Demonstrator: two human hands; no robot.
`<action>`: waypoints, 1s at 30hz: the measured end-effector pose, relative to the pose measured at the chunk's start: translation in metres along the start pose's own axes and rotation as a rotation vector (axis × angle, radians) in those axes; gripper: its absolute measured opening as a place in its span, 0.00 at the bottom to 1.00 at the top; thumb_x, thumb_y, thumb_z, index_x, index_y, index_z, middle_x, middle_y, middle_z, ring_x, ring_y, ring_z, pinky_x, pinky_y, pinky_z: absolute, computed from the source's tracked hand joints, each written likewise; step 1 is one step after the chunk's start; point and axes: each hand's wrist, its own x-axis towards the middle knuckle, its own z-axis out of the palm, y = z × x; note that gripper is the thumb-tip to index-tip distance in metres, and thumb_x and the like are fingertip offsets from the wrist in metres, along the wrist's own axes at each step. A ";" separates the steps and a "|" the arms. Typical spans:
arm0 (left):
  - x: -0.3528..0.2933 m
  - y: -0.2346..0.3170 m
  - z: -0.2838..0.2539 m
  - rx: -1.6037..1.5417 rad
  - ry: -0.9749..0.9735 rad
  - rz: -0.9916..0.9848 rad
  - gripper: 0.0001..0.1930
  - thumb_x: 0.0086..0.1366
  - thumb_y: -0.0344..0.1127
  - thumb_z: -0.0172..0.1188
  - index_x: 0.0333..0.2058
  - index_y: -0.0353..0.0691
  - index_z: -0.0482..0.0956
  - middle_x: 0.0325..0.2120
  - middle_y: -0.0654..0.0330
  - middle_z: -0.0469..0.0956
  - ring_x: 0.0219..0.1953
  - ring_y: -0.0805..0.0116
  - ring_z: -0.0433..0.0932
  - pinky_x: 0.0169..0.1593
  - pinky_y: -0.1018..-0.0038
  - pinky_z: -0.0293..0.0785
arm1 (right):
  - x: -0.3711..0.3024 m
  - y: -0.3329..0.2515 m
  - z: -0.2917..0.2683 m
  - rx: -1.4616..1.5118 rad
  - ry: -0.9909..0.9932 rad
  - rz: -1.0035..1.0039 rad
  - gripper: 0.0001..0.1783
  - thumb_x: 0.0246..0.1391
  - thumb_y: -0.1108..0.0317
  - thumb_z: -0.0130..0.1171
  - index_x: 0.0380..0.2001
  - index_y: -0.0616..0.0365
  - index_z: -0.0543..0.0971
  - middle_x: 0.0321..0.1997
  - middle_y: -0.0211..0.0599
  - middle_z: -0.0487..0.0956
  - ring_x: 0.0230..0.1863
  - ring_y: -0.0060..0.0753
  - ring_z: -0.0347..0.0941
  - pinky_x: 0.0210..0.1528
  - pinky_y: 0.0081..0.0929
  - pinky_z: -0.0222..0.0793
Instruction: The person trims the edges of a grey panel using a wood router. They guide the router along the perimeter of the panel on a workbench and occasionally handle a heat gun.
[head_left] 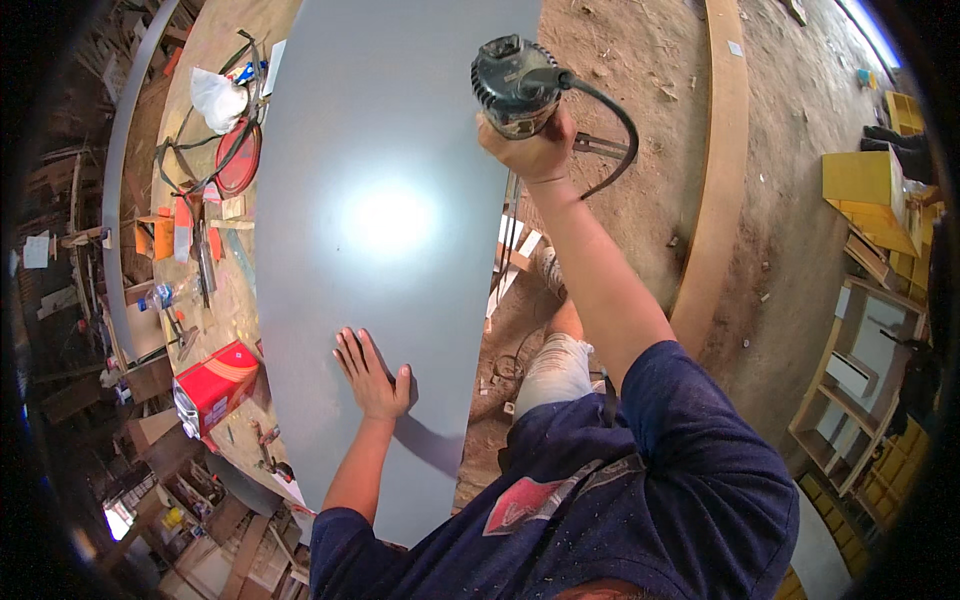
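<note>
A long, smooth grey panel (330,130) stretches away from my body, with a bright glare at its middle. My left hand (372,385) rests flat on it near the close end, fingers stretched out and holding nothing. At the panel's far right edge, my right hand (535,150) is wrapped round a dark, dusty corded trim router (515,85). The router's black cord (630,130) loops out to the right and down by my forearm. My hand and the router body hide its base and bit, so I cannot tell whether it touches the edge.
Left of the panel, a wooden bench (215,330) carries a red can (218,388), a red round lid (238,158), a white bag (217,98), black straps and hand tools. To the right, a long board (715,180) lies on the dirt floor, with yellow cabinets (870,195) beyond.
</note>
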 end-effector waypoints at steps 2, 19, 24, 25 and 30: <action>-0.001 0.002 -0.001 -0.010 -0.006 -0.004 0.51 0.77 0.68 0.42 0.80 0.28 0.46 0.81 0.34 0.42 0.83 0.34 0.35 0.80 0.38 0.28 | 0.017 0.007 0.001 -0.170 0.013 -0.056 0.26 0.44 0.63 0.82 0.46 0.59 0.83 0.43 0.31 0.89 0.42 0.27 0.86 0.47 0.27 0.82; 0.009 0.002 -0.001 -0.017 -0.039 0.007 0.52 0.77 0.69 0.38 0.79 0.27 0.43 0.80 0.29 0.40 0.82 0.28 0.36 0.79 0.34 0.28 | 0.158 0.091 0.013 -0.094 0.087 -0.085 0.25 0.45 0.60 0.83 0.45 0.56 0.85 0.43 0.29 0.90 0.41 0.25 0.88 0.48 0.27 0.84; 0.010 0.002 -0.002 -0.017 -0.046 0.006 0.52 0.76 0.68 0.40 0.80 0.28 0.42 0.80 0.29 0.40 0.82 0.28 0.36 0.79 0.34 0.28 | 0.212 0.122 0.012 -0.175 0.097 -0.069 0.30 0.43 0.54 0.84 0.47 0.54 0.85 0.44 0.29 0.90 0.44 0.26 0.88 0.50 0.28 0.85; 0.011 0.002 -0.002 -0.016 -0.044 0.010 0.52 0.76 0.68 0.40 0.80 0.28 0.42 0.80 0.29 0.40 0.82 0.28 0.36 0.79 0.34 0.28 | 0.218 0.128 0.010 -0.176 0.101 -0.071 0.30 0.43 0.54 0.84 0.47 0.54 0.85 0.44 0.29 0.90 0.44 0.26 0.88 0.50 0.28 0.85; 0.031 0.019 -0.011 -0.018 -0.059 -0.052 0.52 0.75 0.66 0.44 0.79 0.27 0.44 0.79 0.27 0.41 0.81 0.25 0.37 0.79 0.34 0.30 | 0.234 0.136 0.016 -0.184 0.079 -0.045 0.31 0.43 0.55 0.83 0.50 0.56 0.84 0.46 0.32 0.90 0.46 0.27 0.88 0.51 0.28 0.84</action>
